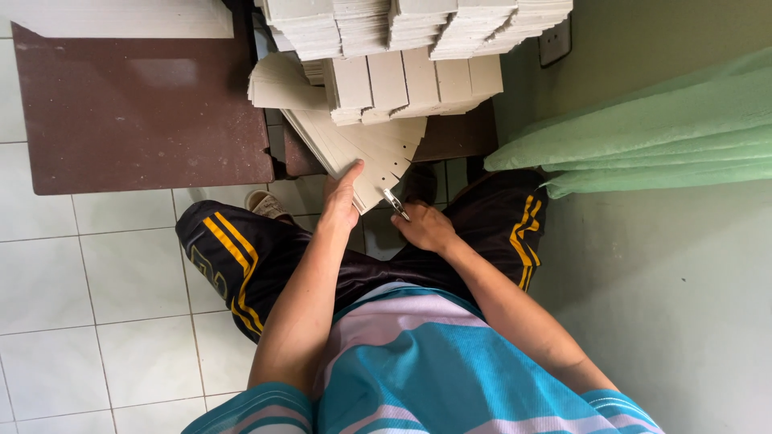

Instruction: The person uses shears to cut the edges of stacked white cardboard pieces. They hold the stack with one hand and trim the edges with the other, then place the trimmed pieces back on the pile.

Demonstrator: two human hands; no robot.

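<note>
Grey-beige card makes up the fanned stack point(366, 153) that both hands are working on; it lies tilted over the person's knees, its upper end tucked under the bundles behind it, and its near edge shows small punched slits. The left hand point(342, 197) lies flat on the lower corner, thumb stretched up along the top sheet, fingers spread and pressing rather than clasping. The right hand point(424, 227) sits just beside the stack's near edge, fingers curled tight round a small metal tool point(395, 202), slim and shiny, its tip touching or nearly touching the card; which kind of blade or clip it is cannot be told.

To do this well, I judge the flat hand should keep the sheets from sliding, since smooth card stacked loose fans out easily, and the thumb should stay clear of the tool's tip. The tool wants a steady, short stroke against the edge, with the wrist propped on the thigh.

Behind the stack, folded card bundles point(414, 80) are piled in rows, matte, stiff and square-edged, with more stacked higher point(418, 24). A dark brown bench point(137, 104) with a dull, scuffed top stands to the left. Black glossy trousers point(233, 257) carry yellow stripes; the shirt point(418, 362) is striped teal and pink. White glazed floor tiles point(96, 321) lie below, and soft green cloth point(659, 128) hangs in folds against the pale wall.
</note>
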